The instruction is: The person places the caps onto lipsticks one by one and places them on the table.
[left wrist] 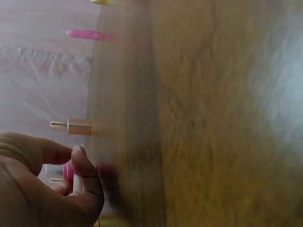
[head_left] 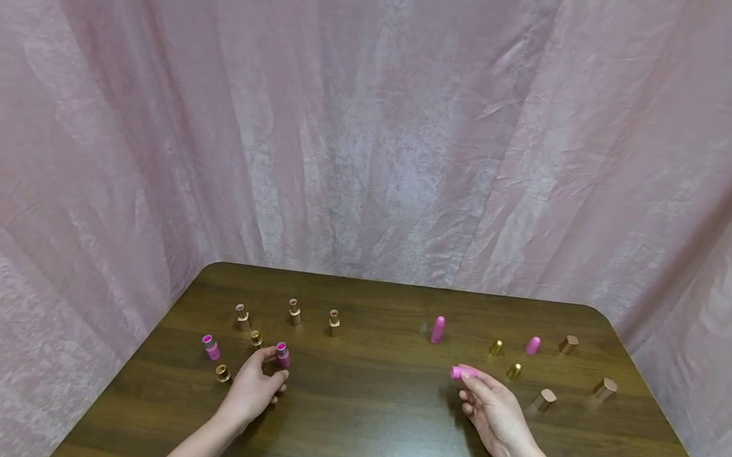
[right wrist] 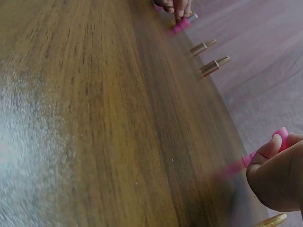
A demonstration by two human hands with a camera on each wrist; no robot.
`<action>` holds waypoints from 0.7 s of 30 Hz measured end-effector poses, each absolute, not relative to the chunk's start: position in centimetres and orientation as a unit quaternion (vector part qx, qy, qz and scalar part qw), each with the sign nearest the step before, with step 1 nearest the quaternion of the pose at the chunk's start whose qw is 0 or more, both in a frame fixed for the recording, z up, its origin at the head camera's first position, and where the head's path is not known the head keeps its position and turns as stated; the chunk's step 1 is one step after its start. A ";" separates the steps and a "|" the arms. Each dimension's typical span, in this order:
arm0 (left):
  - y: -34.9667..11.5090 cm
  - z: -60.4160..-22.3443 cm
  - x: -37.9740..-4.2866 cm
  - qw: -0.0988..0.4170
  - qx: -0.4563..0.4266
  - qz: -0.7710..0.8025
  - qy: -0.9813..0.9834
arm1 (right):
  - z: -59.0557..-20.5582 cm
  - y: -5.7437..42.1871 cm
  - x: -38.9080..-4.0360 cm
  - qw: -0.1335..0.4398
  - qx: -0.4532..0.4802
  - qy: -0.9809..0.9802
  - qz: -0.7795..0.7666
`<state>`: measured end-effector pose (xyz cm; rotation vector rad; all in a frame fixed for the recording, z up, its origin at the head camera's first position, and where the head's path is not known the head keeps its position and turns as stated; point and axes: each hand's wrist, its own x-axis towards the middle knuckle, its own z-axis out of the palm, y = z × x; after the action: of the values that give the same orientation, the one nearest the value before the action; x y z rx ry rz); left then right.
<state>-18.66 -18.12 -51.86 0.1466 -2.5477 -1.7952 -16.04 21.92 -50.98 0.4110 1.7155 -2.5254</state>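
In the head view, my left hand (head_left: 254, 384) reaches to a pink lipstick tube (head_left: 283, 355) with a silver collar, which stands upright on the table. The index finger lies beside the tube and the thumb in front, with a gap between them. The left wrist view shows the tube partly hidden behind the fingers. My right hand (head_left: 496, 415) pinches a pink lipstick cap (head_left: 460, 373) between thumb and index finger, raised above the tabletop and pointing sideways to the left. The right wrist view has the same cap (right wrist: 281, 136) at the thumb.
On the left of the wooden table (head_left: 355, 409) stand several open tubes, including a second pink one (head_left: 210, 347) and a gold one (head_left: 223, 373). To the right are a tall pink cap (head_left: 438, 329), gold caps (head_left: 514, 371) and rose-gold caps (head_left: 605, 388). A pink curtain (head_left: 384, 132) hangs behind.
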 end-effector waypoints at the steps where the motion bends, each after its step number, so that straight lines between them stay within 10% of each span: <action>1: -18.0 -51.9 -18.8 0.014 0.041 -0.566 -0.824 | -51.0 21.9 -16.0 0.029 0.134 0.557 -0.819; 21: -17.1 -52.8 -20.3 0.042 -0.016 -0.480 -0.876 | -51.2 21.8 -16.1 0.034 0.127 0.558 -0.819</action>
<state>-20.33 -17.07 -52.78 -0.0489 -2.6800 -1.4691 -16.12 21.81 -51.17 0.3910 1.7155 -2.5203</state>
